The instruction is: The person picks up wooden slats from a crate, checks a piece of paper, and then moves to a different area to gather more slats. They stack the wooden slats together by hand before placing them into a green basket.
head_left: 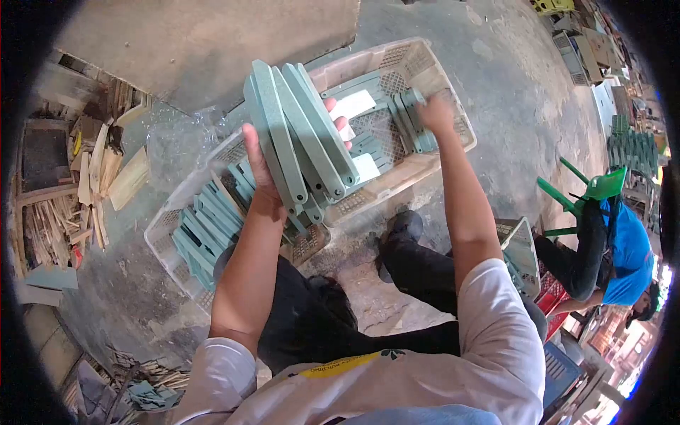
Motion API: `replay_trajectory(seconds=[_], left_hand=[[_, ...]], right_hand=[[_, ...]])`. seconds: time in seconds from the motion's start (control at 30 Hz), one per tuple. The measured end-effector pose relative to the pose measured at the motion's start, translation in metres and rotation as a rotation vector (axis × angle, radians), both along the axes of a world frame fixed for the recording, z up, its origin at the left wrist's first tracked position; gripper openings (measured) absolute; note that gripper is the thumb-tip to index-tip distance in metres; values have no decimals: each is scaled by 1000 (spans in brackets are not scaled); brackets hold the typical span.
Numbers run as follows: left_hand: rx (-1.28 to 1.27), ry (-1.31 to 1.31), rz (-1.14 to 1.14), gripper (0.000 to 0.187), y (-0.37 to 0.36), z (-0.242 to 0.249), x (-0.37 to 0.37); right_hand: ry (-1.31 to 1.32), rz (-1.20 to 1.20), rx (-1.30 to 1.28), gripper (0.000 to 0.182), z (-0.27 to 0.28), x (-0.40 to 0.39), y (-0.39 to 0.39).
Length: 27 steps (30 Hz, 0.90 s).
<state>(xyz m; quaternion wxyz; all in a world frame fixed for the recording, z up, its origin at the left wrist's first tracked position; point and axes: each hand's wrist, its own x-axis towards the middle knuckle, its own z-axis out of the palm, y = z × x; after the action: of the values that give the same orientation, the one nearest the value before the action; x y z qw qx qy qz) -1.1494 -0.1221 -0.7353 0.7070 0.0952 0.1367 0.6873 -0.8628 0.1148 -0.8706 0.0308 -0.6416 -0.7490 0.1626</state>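
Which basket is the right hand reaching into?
The top basket in the picture. The right hand is by the green pieces at its right end, not at the lower-left basket or the basket on the right.

So the slats point(301, 127) are a dusty grey-green with dark dots at the ends. Crates point(397, 178) are dirty cream with a lattice pattern. White shirt point(489, 319) has a yellow patch, trousers point(425, 276) are black, floor point(496, 64) is blotchy grey. Chair's point(605, 185) bright green, and the other person's top point(629, 244) is bright blue.
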Motion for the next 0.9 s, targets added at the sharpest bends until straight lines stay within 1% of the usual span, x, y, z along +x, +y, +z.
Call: replay_trajectory(seconds=[0.03,0.1,0.13,0.2,0.27,0.33,0.37,0.43,0.53,0.67,0.77,0.83,0.87,0.9], left_hand=[[-10,-20,-1,116,0,0,0],[-25,-33,-1,115,0,-2,0],[-9,-44,-12,114,0,-4,1],[-12,-46,-25,113,1,-7,0],[17,0,-29,115,1,-7,3],[12,-38,-38,116,2,-7,6],[-12,-31,-32,116,1,-6,7],[-38,-19,-23,117,2,-6,5],[-33,16,-30,117,2,-9,3],[-25,-20,-40,117,2,-11,3],[-40,12,-36,118,2,-7,3],[-77,50,-23,120,2,-3,5],[-74,52,-16,120,2,-2,5],[-67,64,-18,120,2,-2,5]], right_hand=[[-139,10,-67,51,-33,17,3],[-172,-93,-92,57,-48,22,-21],[-164,-92,-97,57,-51,20,-22],[-258,-172,-133,60,-43,9,-27],[-253,-159,-131,62,-31,6,-34],[-281,-133,-127,52,-24,7,-29],[-281,-133,-124,52,-23,7,-27],[-297,-110,-190,44,-25,6,-25],[-299,-153,-167,40,-52,7,-20],[-310,-90,-126,37,-55,11,-23],[-246,-94,-147,34,-41,17,-14],[10,-113,-251,23,-31,23,-1],[11,-106,-248,23,-16,19,0],[307,-130,-421,24,12,16,-5]])
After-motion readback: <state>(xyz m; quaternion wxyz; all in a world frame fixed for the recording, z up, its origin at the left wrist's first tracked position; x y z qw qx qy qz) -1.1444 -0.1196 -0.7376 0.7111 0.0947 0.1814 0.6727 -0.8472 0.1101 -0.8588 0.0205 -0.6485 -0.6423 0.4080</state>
